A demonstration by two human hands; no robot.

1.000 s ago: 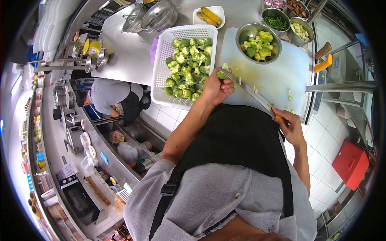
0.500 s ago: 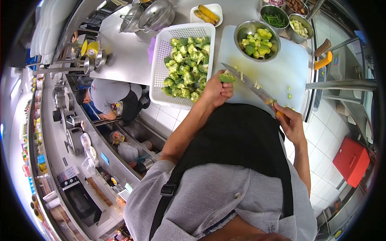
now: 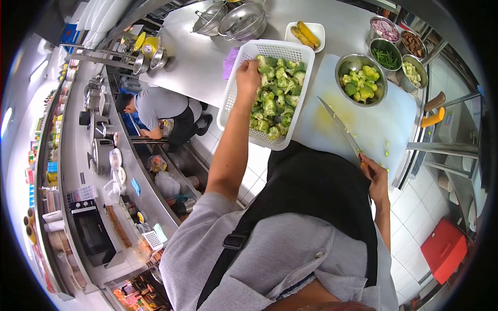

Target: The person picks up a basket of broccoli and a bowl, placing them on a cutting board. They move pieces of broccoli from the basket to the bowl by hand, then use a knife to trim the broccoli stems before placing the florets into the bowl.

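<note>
My left hand (image 3: 248,80) is over the left part of a white perforated basket (image 3: 236,106), its fingers closed around a broccoli floret (image 3: 262,61) at the fingertips. Many cut broccoli florets (image 3: 277,103) fill the basket. My right hand (image 3: 374,173) is closed round the handle of a kitchen knife (image 3: 340,124). The blade rests flat or nearly so over a white cutting board (image 3: 316,137), pointing away to the upper left. Small green scraps (image 3: 387,150) lie on the board. A steel bowl (image 3: 383,96) on its far part holds more florets (image 3: 363,83).
A white dish (image 3: 320,39) with yellow-brown produce stands behind the basket. Several steel containers of chopped food (image 3: 386,57) line the right. Two more handles (image 3: 434,116) stick out beside the board. A co-worker (image 3: 155,111) bends at an open drawer on the left.
My left hand has moved from above the board to the basket, among the broccoli. My right hand still holds the knife, now lower over the board. The view has shifted.
</note>
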